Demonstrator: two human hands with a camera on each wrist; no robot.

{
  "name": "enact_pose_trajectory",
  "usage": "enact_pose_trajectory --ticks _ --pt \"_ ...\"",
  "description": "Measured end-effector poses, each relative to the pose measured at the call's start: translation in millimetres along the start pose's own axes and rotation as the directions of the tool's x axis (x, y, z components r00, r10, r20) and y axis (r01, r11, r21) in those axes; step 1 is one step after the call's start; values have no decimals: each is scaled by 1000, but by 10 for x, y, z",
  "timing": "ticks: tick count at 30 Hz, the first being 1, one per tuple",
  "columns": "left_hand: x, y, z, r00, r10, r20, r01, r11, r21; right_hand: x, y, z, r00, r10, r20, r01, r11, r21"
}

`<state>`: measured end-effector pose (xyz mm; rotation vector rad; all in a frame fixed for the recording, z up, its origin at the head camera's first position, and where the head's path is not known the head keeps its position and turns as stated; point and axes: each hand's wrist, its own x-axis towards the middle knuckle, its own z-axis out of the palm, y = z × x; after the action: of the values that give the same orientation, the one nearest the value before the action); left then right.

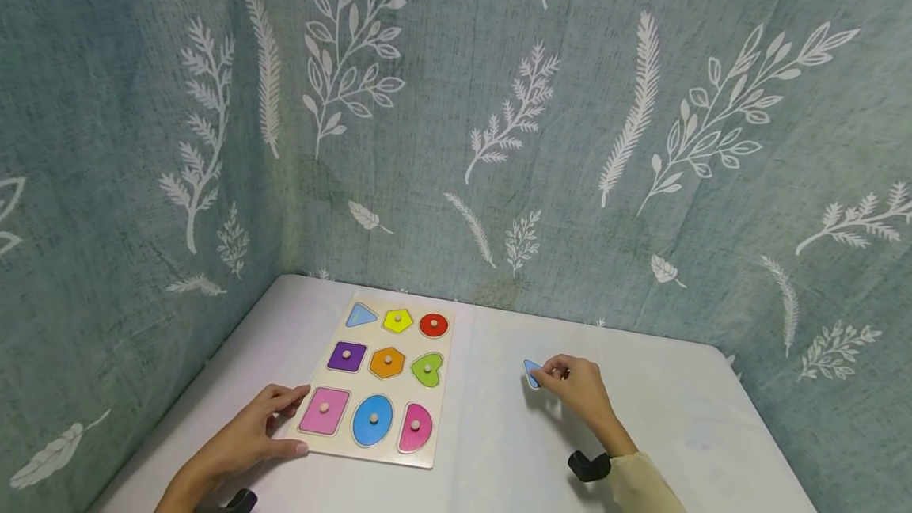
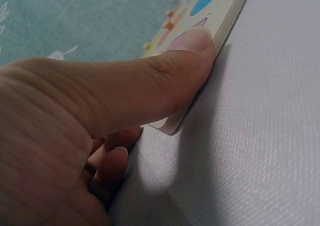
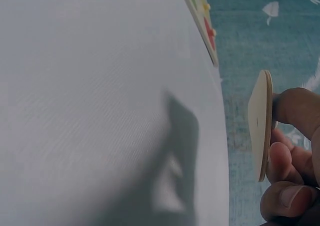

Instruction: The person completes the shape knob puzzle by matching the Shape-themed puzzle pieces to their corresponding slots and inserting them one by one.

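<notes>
A wooden shape puzzle board [image 1: 427,426] lies on the white table, with coloured pegged pieces in its slots; the blue triangle slot [image 1: 361,314] at its far left shows no peg. My left hand [image 1: 288,423] rests at the board's near left corner, thumb [image 2: 185,61] pressing on the board [image 2: 227,16] edge and fingers along its left side. My right hand [image 1: 547,375] pinches a small blue piece [image 1: 530,371] right of the board. In the right wrist view the piece [image 3: 261,121] hangs edge-on above the table, its bare wooden underside showing, with fingertips [image 3: 295,106] behind it.
The white table [image 1: 499,434] stands in a corner of teal leaf-printed cloth walls [image 1: 570,141] at the back and left. Bare tabletop lies between the board and my right hand and further right. A black wrist strap [image 1: 588,465] shows on the right arm.
</notes>
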<state>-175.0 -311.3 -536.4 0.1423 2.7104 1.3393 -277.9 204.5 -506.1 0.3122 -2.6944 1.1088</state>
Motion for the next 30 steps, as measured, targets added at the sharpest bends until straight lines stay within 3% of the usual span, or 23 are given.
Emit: enact_pose_trajectory --ticks 13,22,30 --pt "-6 -1 -8 1000 -17 -1 17 1000 1 161 -180 246 998 -57 0 57 998 30" --pt "15 7 -2 999 -36 -12 36 999 -11 356 -468 443 995 -98 22 96 993 64" --pt "-2 -31 -5 1000 4 3 -3 998 -64 469 -660 626 985 -170 31 167 982 87"
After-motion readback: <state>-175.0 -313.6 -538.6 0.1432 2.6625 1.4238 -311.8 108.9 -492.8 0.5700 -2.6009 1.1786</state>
